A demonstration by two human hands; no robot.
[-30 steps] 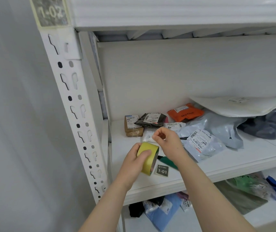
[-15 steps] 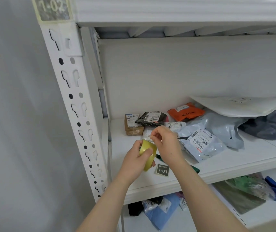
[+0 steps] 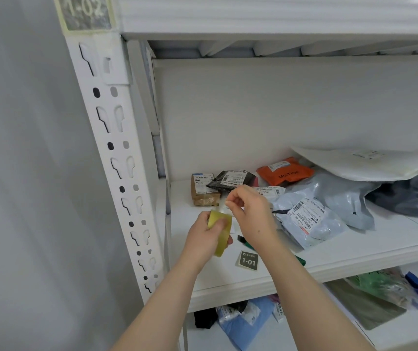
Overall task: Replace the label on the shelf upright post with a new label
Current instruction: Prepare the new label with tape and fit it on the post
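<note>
Your left hand [image 3: 204,239] grips the yellowish tape roll [image 3: 219,234]. Its fingers curl over the outer band, and it holds the roll just above the front part of the shelf board [image 3: 355,252]. Your right hand [image 3: 249,214] sits just beside the roll, at 1 o'clock from it. Thumb and forefinger pinch the clear tape end [image 3: 224,207] (it is thin and hard to make out against the parcels), and the other fingers are curled in. Only a short strip shows between roll and pinch.

The 1-01 label [image 3: 248,260], a dark square, lies flat on the shelf board at 5 o'clock from the roll, near the front edge. Neither hand touches it. The 1-02 label [image 3: 85,11] is stuck at the top of the white upright post [image 3: 116,158], at 11 o'clock in your view. It is edged with pale tape and well apart from both hands.

A dark tool with a green handle [image 3: 243,240] lies on the board beneath your right wrist, partly hidden by the forearm.

Behind your hands, from 12 to 3 o'clock, parcels crowd the shelf:
- a small brown box [image 3: 201,190]
- a black pouch [image 3: 229,179] leaning on the box
- an orange pouch [image 3: 285,171]
- a grey mailer [image 3: 309,219] with a barcode sticker
- a white padded envelope [image 3: 362,163] resting on top of the pile
- a dark bag [image 3: 415,196] at the far right

On the lower shelf, at 6 o'clock, lies a blue bag [image 3: 243,325].
</note>
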